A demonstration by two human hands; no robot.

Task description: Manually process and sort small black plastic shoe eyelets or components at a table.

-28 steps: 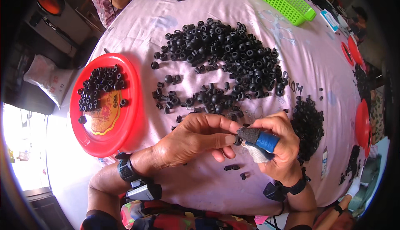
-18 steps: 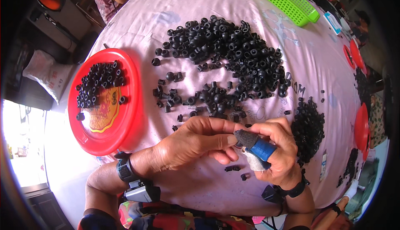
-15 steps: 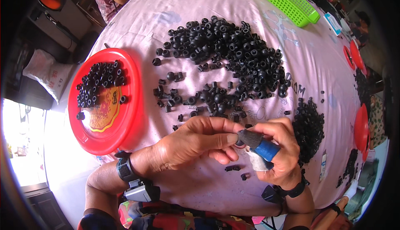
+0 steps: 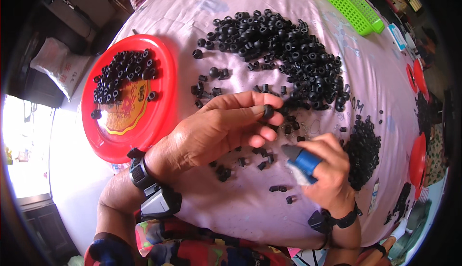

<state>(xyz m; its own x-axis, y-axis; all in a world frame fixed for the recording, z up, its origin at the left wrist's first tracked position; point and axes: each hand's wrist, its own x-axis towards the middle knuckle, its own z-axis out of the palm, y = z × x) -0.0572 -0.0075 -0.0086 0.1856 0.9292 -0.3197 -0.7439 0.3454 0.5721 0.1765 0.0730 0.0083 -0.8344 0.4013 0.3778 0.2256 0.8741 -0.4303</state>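
Note:
My left hand [image 4: 219,126] pinches a small black rubber ring [image 4: 268,112] between thumb and fingertips, just above the pink tablecloth [image 4: 231,208]. My right hand [image 4: 325,169] is a little to the right and lower, closed around a blue-handled tool [image 4: 299,159] with a dark tip pointing up-left toward the ring. The two hands are apart. A large heap of black rings [image 4: 284,49] lies beyond my hands. Several loose rings [image 4: 250,160] lie under and between the hands.
A red round tray [image 4: 159,116] at the left holds several black rings. A green plastic basket [image 4: 346,3] stands at the far right. A smaller pile of black pieces [image 4: 363,150] lies right of my right hand. Red trays [image 4: 417,157] sit along the right edge.
My hands were joined over the tool's tip; now the left hand has lifted away up and left with a ring, and the right hand has dropped slightly with the tool.

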